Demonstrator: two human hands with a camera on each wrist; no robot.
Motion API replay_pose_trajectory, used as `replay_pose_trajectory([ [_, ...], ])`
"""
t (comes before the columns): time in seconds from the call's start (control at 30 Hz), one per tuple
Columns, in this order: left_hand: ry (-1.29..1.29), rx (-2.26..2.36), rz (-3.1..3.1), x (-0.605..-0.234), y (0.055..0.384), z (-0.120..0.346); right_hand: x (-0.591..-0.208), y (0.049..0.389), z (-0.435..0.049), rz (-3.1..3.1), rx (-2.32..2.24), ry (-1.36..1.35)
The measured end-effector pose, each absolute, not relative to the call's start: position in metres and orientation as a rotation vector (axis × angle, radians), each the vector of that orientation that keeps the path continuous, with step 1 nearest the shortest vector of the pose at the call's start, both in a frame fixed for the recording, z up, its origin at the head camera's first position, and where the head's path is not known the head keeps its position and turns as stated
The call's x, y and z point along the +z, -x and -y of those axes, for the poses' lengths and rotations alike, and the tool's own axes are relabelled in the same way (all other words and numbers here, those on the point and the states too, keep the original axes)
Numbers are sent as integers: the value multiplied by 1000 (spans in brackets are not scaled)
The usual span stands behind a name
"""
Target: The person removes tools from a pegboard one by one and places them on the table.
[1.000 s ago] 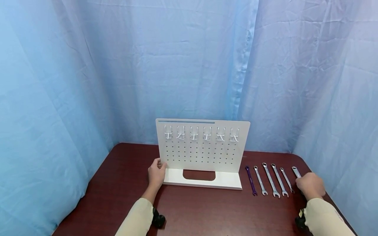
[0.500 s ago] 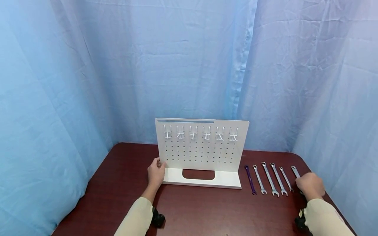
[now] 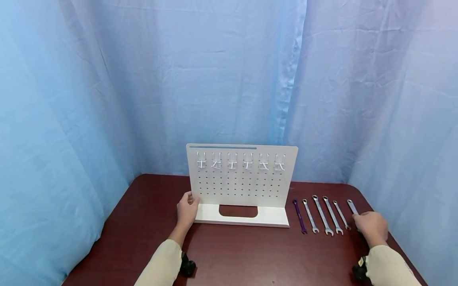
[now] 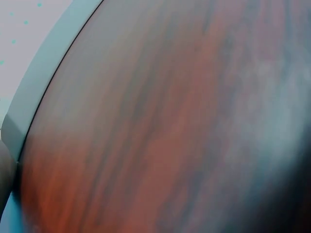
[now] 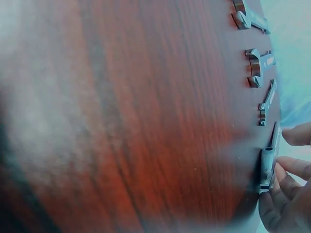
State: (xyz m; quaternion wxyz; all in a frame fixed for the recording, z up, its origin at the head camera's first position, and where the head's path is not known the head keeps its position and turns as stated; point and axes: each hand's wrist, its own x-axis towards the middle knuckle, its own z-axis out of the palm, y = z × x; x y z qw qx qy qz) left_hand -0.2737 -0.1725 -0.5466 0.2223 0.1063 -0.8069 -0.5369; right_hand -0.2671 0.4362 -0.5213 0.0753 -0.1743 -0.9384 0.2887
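At the left edge of a white pegboard stand (image 3: 241,182), my left hand (image 3: 187,210) grips the panel low down, thumb in front and fingers reaching behind. The panel stands upright with a row of several white hooks (image 3: 232,163) near its top. On the far right of the table, my right hand (image 3: 372,227) holds a silver wrench (image 3: 352,206); its ring end sticks out beyond the fingers in the head view. Its lower end (image 5: 267,165) shows beside the fingers in the right wrist view. The left wrist view catches only a bit of the left hand (image 4: 6,170).
Between the stand and my right hand lie a purple wrench (image 3: 299,216) and several silver wrenches (image 3: 323,216), roughly side by side. The dark red-brown table (image 3: 236,258) has rounded far corners. Blue curtains (image 3: 214,79) hang behind and at both sides.
The head view has shifted slightly, so the stand, wrenches and hands all appear a little further left. Both hands keep their places on the pegboard stand and the wrench.
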Motion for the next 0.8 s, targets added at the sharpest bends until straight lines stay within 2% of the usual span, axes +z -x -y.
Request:
replay_pose_trajectory([
  [0.47, -234, -1450, 2367, -536, 264, 179, -518, 269, -427, 2844, 818, 581],
  [0.8, -206, -1095, 2527, -525, 234, 198, -509, 271, -375, 2789, 706, 302],
])
